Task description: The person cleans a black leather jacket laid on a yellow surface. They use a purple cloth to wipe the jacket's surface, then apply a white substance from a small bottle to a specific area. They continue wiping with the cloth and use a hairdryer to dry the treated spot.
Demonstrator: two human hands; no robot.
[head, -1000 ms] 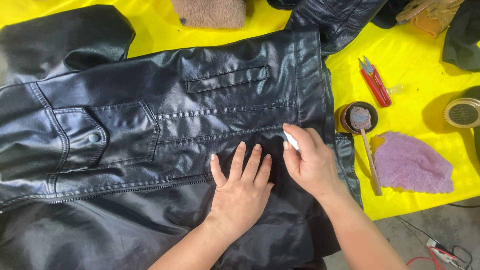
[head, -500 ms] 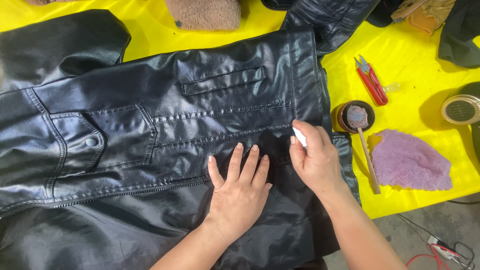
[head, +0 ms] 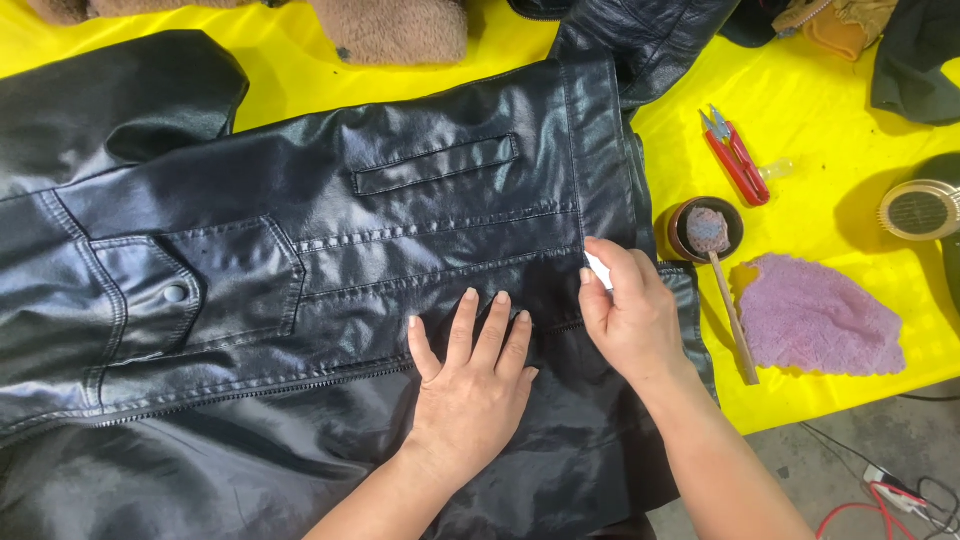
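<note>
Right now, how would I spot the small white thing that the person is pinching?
Find the black leather jacket spread over the yellow table. Near its right edge, the right hand pinches a small white piece against the seam. It is the only white thing on the dark leather.

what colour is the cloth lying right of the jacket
The cloth is a dusty purple, plain to see in the head view.

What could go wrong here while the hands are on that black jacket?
The right hand pinches a small white piece against the black jacket; a slip could mark beyond the seam. The left hand only presses flat, so the glossy fabric may shift. The small pot with its stick sits near the right hand and could tip onto the yellow table.
</note>
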